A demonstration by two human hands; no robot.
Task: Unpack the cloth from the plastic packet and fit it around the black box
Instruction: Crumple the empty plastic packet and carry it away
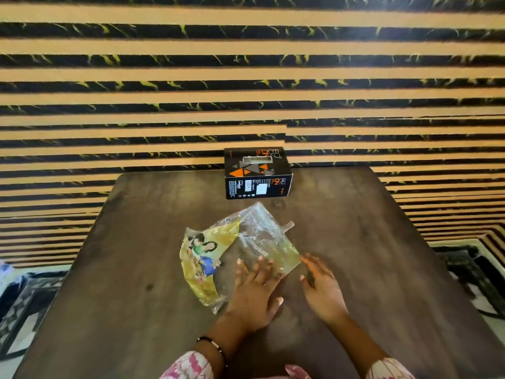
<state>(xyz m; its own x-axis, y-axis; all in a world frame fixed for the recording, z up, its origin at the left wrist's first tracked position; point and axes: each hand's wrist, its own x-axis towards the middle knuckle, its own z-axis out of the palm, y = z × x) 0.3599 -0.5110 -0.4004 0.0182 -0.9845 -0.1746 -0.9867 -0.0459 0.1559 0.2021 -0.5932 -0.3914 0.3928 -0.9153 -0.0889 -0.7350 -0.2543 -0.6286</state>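
Spanning a dark wooden worktop (355, 269) before a black-and-tan striped wall (164, 77), the plastic packet (232, 250) lies under the flat, open-fingered left hand (254, 294); the right hand (322, 288) hovers open beside it. Black box (257, 173) print is unreadable.

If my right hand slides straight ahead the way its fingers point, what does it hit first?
Probably the crinkled clear-and-yellow plastic packet: the right hand has its fingertips by the packet's near right corner, possibly touching already.
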